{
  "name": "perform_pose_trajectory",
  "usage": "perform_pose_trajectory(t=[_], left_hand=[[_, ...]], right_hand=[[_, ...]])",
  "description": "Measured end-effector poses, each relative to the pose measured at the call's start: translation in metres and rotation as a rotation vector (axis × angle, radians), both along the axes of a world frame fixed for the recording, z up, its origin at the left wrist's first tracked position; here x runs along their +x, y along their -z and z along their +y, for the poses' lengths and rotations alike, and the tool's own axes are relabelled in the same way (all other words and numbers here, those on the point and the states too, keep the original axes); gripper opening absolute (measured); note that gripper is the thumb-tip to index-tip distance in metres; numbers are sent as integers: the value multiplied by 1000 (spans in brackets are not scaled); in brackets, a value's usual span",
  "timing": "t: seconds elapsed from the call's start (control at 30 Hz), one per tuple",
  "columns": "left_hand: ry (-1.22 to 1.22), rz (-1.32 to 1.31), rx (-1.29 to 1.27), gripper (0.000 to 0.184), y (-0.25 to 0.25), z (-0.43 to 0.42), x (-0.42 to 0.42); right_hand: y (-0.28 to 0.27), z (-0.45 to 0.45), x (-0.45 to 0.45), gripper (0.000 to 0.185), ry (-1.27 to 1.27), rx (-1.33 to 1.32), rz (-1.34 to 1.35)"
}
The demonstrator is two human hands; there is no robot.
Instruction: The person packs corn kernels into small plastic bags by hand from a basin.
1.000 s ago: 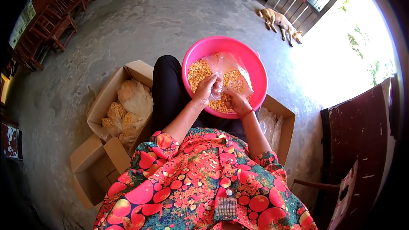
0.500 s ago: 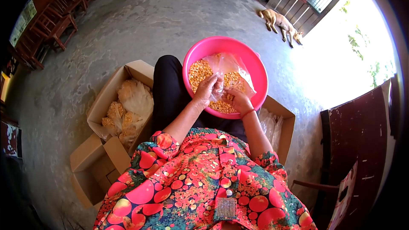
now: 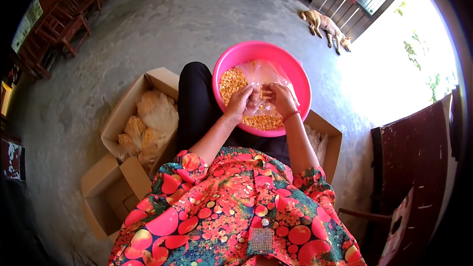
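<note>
A pink plastic basin (image 3: 291, 69) rests on my lap, holding yellow-orange cracked corn (image 3: 230, 84). Over the corn lies a clear plastic bag (image 3: 266, 73). My left hand (image 3: 239, 104) is closed, pinching the near edge of this bag. Just to its right, my right hand (image 3: 283, 100) has its fingers curled against the bag; its fingertips are partly hidden, and a red bracelet circles the wrist.
Left of my leg, a cardboard box (image 3: 118, 99) holds filled clear bags (image 3: 156, 111). An open box (image 3: 101, 177) stands nearer me. On my right, another box (image 3: 334, 150) contains clear plastic bags (image 3: 318, 143). A dog (image 3: 327, 27) lies by the bright doorway.
My right hand has risen from low in the basin, near the corn, to the bag's edge beside my left hand. My left hand keeps its grip almost in place.
</note>
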State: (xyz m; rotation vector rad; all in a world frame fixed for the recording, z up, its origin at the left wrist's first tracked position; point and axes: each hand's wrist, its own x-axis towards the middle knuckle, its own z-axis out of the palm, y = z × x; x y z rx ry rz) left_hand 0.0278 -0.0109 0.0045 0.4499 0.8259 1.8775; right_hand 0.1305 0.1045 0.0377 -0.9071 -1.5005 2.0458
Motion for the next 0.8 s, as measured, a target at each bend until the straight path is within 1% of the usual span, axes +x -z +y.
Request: perform_pose_trajectory(t=[0.03,0.1,0.13,0.17,0.2,0.23,0.27,0.33,0.37,0.43,0.47,0.53,0.67,0.8], left_hand=[[0,-2,-2,18,5,2,0],[-42,12,11,18,10,6,-1],[-41,13,10,18,10,6,-1],[-10,-37,22,18,9,5,-2],[21,-87,33,18,8,4,-2],[23,-84,31,18,8,4,-2],[20,-90,27,18,9,5,-2],[17,-97,22,18,7,5,-2],[26,-104,35,18,6,4,-2],[37,-112,48,17,8,3,-1],[44,-127,40,17,9,4,-2],[49,-140,32,17,9,5,-2],[45,-125,37,18,6,4,-1],[45,-127,55,18,8,5,-1]], right_hand=[[0,-6,5,25,0,-2,-2],[-1,-14,14,25,-342,183,-348],[-7,-26,13,23,-414,245,-420],[-2,-29,14,23,-412,245,-418],[9,-29,15,24,-513,408,-487],[21,-29,15,25,-613,571,-556],[31,-29,14,25,-611,570,-554],[54,-28,13,26,-691,886,-600],[68,-26,13,26,-692,883,-600],[77,-30,14,26,-511,1320,-381],[78,-27,16,26,-510,1322,-383],[44,-38,10,28,-811,936,-676],[43,-38,9,30,-807,917,-685],[43,-36,10,29,-811,974,-634]])
